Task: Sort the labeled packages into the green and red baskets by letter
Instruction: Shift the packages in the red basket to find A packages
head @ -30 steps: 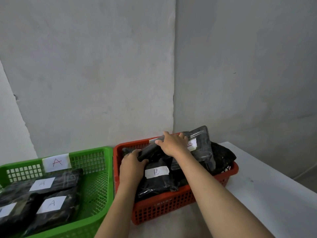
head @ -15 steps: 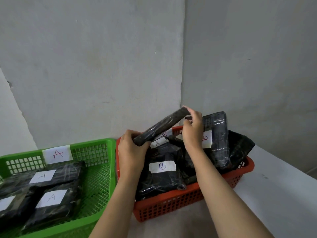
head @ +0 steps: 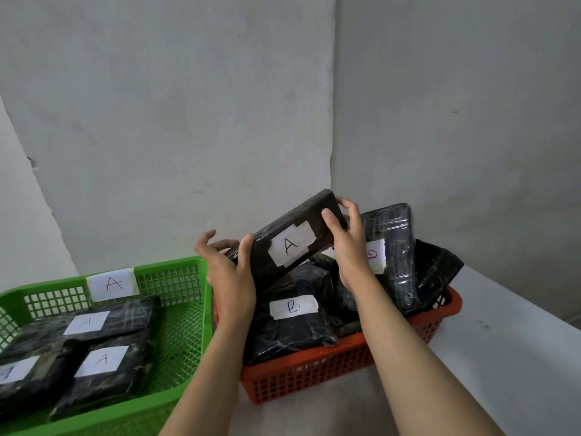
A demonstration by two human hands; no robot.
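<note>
Nearest the camera, two bare forearms are seen reaching forward over a white tabletop (head: 509, 357). To the left, a green basket (head: 188, 309) is set on it, marked with a white label reading A on its far wall; three black wrapped packages, each labelled A, are laid flat inside it. Just beside it on the right, a red basket (head: 330, 372) is placed, filled with black packages, among them one labelled B (head: 292, 322) lying at the front and a larger one (head: 390, 256) propped upright at the back.

Above the red basket, a black package labelled A (head: 292, 243) is held tilted in the air, its label turned toward the camera. Its lower left end is grasped by the left hand (head: 229, 275), thumb on the front face and fingers curled behind. Its upper right end is clasped by the right hand (head: 349, 243), thumb on the front, fingers wrapped over the edge. Farthest back, grey walls meeting in a corner are seen.
</note>
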